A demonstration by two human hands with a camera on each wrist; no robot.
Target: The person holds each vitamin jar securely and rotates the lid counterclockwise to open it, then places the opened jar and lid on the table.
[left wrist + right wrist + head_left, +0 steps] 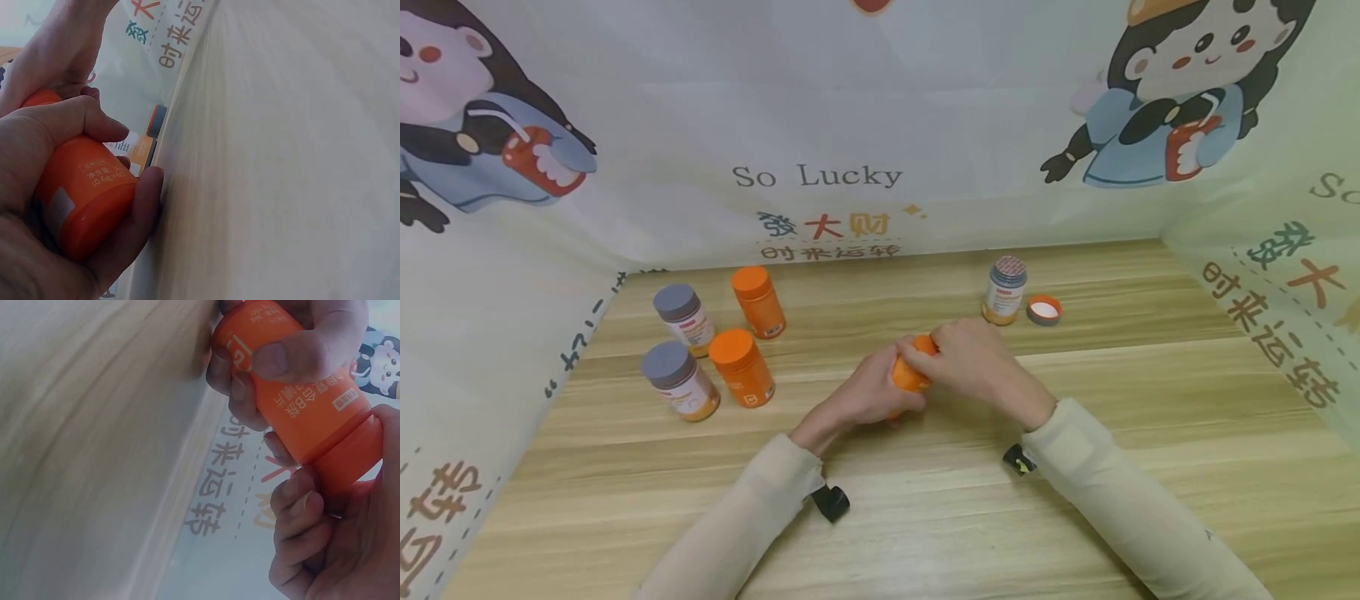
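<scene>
Between both hands is an orange bottle (910,377), tilted, just over the wooden table. My left hand (874,385) grips its body, thumb and fingers wrapped round it, as the left wrist view also shows. My right hand (973,358) grips the orange cap (350,456) at the other end; in the right wrist view its fingers curl round the cap's side. Cap and body meet with only a thin seam visible. Beyond the right hand stands a grey-necked bottle (1004,292) with a patterned seal on top, and a cap (1044,310) lies upturned beside it.
At the left stand two orange bottles, one at the back (758,302) and one nearer (742,368), and two grey-capped bottles, a rear one (684,318) and a front one (680,381). A printed white cloth (850,108) walls the table's (910,517) back and sides.
</scene>
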